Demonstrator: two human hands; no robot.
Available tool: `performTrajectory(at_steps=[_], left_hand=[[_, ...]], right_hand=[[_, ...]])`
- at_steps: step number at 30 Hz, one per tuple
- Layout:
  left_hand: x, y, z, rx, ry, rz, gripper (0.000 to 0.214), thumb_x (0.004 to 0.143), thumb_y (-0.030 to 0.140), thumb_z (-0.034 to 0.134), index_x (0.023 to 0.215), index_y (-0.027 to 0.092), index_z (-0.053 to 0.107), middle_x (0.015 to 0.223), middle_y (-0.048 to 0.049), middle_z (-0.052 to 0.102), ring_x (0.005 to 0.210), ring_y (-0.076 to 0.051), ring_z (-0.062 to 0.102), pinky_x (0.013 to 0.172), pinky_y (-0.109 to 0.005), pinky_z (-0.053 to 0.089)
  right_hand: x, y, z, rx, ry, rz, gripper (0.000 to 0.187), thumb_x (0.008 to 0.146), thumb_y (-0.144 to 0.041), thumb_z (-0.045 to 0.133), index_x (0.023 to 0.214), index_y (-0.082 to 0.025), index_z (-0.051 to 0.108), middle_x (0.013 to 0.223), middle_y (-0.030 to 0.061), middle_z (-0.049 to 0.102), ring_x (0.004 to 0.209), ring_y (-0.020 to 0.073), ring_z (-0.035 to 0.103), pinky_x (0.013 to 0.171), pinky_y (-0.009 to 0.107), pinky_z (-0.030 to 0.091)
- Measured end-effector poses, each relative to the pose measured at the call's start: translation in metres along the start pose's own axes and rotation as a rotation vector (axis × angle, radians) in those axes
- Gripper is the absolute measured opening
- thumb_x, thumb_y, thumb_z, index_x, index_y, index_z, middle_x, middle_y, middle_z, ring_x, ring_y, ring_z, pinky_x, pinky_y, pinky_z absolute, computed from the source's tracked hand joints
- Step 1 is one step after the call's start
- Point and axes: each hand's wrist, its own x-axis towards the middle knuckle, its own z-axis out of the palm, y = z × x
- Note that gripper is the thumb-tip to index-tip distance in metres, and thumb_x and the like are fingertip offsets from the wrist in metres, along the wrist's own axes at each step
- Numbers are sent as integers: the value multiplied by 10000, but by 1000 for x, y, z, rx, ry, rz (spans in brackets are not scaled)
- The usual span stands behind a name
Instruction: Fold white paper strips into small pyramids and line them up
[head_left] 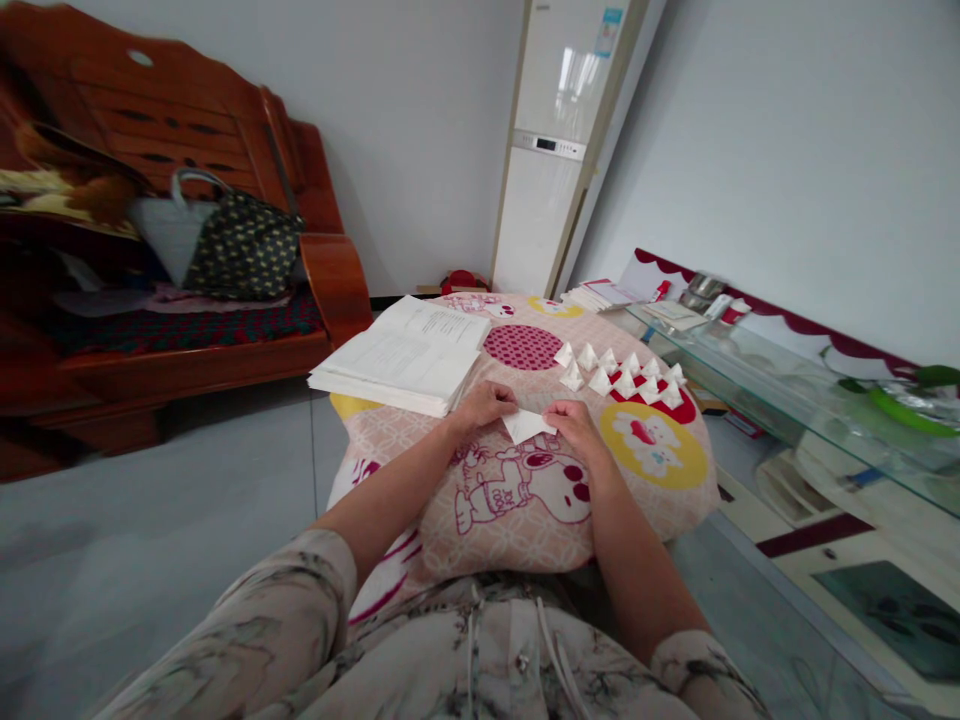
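Note:
A small white folded paper [527,426] lies on a pink patterned cushion [525,500] in front of me. My left hand [484,405] pinches its left edge with fingers closed. On the paper's right side my right hand [576,422] presses down, fingers curled on it. Beyond the hands, several small folded white paper pieces [622,375] sit in rows on the cushion. A stack of white printed sheets [409,355] rests at the cushion's far left.
A wooden bench [187,200] with bags [225,245] stands at the left. A glass-topped table [787,400] with papers and cups runs along the right wall. A tall white air conditioner [551,150] stands in the corner. Grey floor lies to the left.

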Motion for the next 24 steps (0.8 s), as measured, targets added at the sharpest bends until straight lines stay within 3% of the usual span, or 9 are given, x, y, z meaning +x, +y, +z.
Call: performTrajectory(at_steps=[13,19,21,24], left_hand=[[0,-5,-21,-67,83,-117,72,643,203,629,610,140,636,474,44,499,438,-74,383,464,-228,259],[-3,-9,-27,-219,256,-119,153,684,261,676,617,135,620,532,17,552,485,-81,459,501,-226,355],[-2,-8,-23,-306,236,-104,216,687,320,739,687,121,655,644,-16,633,572,-101,549,572,-235,444],[-1,-6,-11,-401,87,-49,365,639,398,845,821,124,687,816,-41,701,712,-132,635,661,-257,519]], right_hand=[[-3,-7,-8,127,139,84,225,606,-427,597,615,-202,590,516,-18,554,474,136,492,479,255,380],[-2,-6,-11,211,260,89,197,605,-402,601,617,-206,596,508,-10,580,458,138,497,454,259,381],[-1,-5,-8,321,323,60,194,605,-395,629,625,-203,609,503,-10,591,455,138,505,438,250,370],[1,-7,0,446,370,34,200,605,-388,683,651,-198,636,511,-9,614,453,139,529,424,239,373]])
